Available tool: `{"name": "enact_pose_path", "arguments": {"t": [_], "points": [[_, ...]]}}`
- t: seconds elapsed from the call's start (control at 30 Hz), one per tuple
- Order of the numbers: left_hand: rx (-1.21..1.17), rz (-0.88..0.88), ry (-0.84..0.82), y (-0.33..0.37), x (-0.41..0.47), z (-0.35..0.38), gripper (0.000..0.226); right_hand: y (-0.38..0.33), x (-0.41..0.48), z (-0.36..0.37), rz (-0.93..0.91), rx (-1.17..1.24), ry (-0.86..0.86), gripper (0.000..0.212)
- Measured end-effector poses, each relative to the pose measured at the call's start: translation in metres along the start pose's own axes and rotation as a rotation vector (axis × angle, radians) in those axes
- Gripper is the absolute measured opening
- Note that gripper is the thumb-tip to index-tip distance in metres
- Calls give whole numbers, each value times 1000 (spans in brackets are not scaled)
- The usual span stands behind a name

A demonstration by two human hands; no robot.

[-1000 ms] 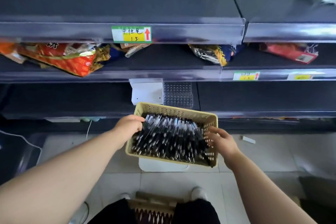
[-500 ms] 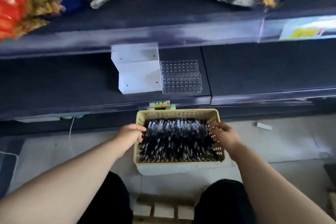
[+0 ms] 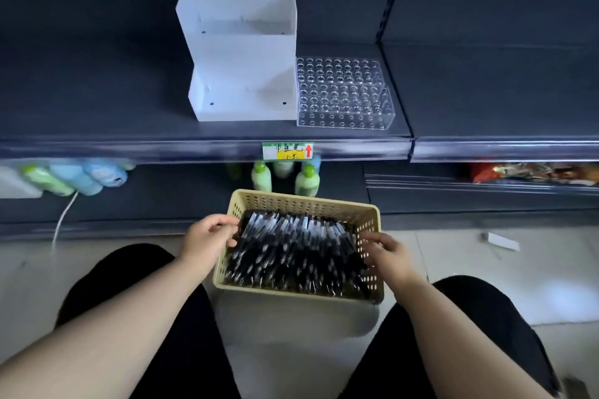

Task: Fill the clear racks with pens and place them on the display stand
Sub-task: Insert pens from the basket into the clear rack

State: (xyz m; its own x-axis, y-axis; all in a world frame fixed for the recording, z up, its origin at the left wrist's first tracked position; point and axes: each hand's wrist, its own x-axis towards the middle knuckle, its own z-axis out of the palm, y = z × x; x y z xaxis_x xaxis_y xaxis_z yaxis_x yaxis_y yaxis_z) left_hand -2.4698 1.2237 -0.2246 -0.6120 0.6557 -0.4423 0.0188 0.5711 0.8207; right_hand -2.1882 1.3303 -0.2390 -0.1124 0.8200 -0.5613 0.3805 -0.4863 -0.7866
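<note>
A beige perforated basket (image 3: 304, 201) full of black pens (image 3: 295, 253) sits low in front of me, between my knees. My left hand (image 3: 205, 238) grips the basket's left rim, fingers curled over it beside the pens. My right hand (image 3: 387, 251) holds the right rim, its fingers against the perforated wall. On the dark shelf above stand two empty clear racks (image 3: 343, 97), one stacked on the other. They touch the right side of a white stepped display stand (image 3: 241, 74), which holds nothing.
The dark shelf's front edge carries a green and yellow price tag (image 3: 287, 151). Green and blue bottles (image 3: 306, 180) stand on the lower shelf just behind the basket, with more bottles (image 3: 77, 175) at the left. A white cord (image 3: 63, 217) hangs down, and snack bags (image 3: 531, 172) lie at the right.
My view has dropped from the upper shelves to the rack shelf and the bottle shelf below it. Both hands stayed on the basket, which now sits lower, between my knees.
</note>
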Motion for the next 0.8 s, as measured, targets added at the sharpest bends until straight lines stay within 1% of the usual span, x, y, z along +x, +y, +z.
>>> {"name": "enact_pose_path", "arguments": {"t": [0.1, 0.2, 0.27, 0.37, 0.5, 0.63, 0.7, 0.8], "points": [[-11, 23, -17, -15, -18, -7, 15, 0, -10, 3, -51, -30, -15, 13], [-57, 59, -23, -17, -39, -25, 15, -5, -25, 0, -87, 33, -18, 14], [-37, 95, -39, -17, -47, -35, 15, -6, -33, -3, -103, 71, -16, 13], [12, 121, -40, -22, -64, -44, 17, -8, -47, 0, -154, 63, -31, 12], [-33, 91, -36, -22, -80, -51, 18, -16, -65, 6, -187, 48, -11, 12], [-63, 77, -52, -28, -77, -57, 19, -35, -67, 8, -197, -22, -19, 11], [-94, 34, -32, -33, -67, -51, 19, -36, -62, 9, -169, -21, -17, 8], [-164, -77, 54, -37, -47, -26, 18, -27, -47, 15, -96, -80, 4, 8]]}}
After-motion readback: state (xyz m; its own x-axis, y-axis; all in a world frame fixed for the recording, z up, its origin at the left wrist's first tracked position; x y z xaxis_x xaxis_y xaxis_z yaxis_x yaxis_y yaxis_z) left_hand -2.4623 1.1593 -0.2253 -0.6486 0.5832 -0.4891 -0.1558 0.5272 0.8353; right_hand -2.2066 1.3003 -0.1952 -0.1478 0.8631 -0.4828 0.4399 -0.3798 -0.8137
